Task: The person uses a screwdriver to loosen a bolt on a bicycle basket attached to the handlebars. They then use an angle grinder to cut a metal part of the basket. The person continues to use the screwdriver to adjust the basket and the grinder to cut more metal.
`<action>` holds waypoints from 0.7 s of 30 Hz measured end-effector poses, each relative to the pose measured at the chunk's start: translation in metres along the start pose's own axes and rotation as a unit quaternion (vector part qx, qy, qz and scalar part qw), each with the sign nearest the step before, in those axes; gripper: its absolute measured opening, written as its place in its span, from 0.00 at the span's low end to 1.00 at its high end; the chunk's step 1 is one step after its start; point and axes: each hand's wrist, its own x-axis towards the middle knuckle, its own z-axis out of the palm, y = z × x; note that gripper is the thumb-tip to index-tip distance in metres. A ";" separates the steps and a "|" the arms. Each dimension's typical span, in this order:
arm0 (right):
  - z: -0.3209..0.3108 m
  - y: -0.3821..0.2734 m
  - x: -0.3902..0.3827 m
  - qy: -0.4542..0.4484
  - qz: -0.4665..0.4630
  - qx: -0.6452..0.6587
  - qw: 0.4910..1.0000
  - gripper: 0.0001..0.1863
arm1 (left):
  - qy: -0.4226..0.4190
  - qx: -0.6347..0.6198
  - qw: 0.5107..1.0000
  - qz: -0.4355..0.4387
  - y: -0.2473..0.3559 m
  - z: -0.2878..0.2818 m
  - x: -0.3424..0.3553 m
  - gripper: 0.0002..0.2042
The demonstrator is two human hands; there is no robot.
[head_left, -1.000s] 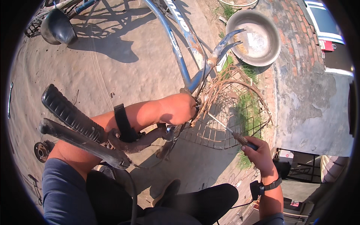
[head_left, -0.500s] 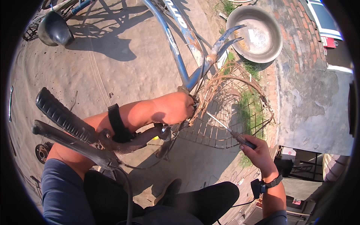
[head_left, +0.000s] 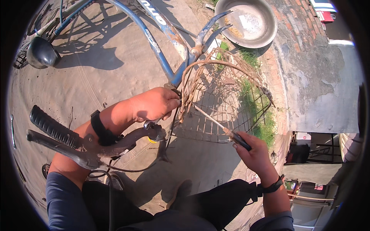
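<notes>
My right hand [head_left: 254,154] is closed around the dark handle of a screwdriver [head_left: 210,118]. Its long metal shaft slants up and left to the woven edge of a worn bicycle basket [head_left: 216,62]. My left hand [head_left: 154,103] is closed with its fingers pinched at the basket's left side, just below the head of a blue bicycle frame [head_left: 148,38]. What those fingers grip is hidden. Under my left wrist lies a rusty handlebar [head_left: 125,145] with a black ribbed grip [head_left: 54,126] and a brake lever. The screwdriver's tip is hard to make out among the strands.
A round metal basin [head_left: 269,29] stands beyond the basket, near bricks and a patched concrete slab [head_left: 323,88]. A black bicycle saddle [head_left: 43,53] is at the far left. Grass [head_left: 266,127] grows behind the basket. A dark cable loops below the handlebar.
The view has shifted, so the bicycle, basket and basin appear farther left. My left hand has turned a little, showing more of its fingers. The screwdriver stays in my right hand against the basket.
</notes>
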 end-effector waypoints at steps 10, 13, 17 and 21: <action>0.008 0.028 -0.046 0.067 0.019 0.060 0.996 0.20 | -0.031 -0.124 0.991 -0.030 -0.023 -0.034 -0.005 0.18; 0.018 0.036 -0.053 0.032 0.024 0.116 0.992 0.21 | 0.034 -0.079 0.993 -0.079 -0.023 -0.045 -0.028 0.18; 0.032 0.044 -0.060 -0.025 0.038 0.135 0.990 0.21 | 0.114 -0.021 0.985 -0.130 -0.065 -0.065 -0.063 0.19; 0.050 0.063 -0.065 -0.011 0.008 0.194 0.981 0.20 | 0.156 0.105 0.963 -0.193 -0.110 -0.055 -0.107 0.21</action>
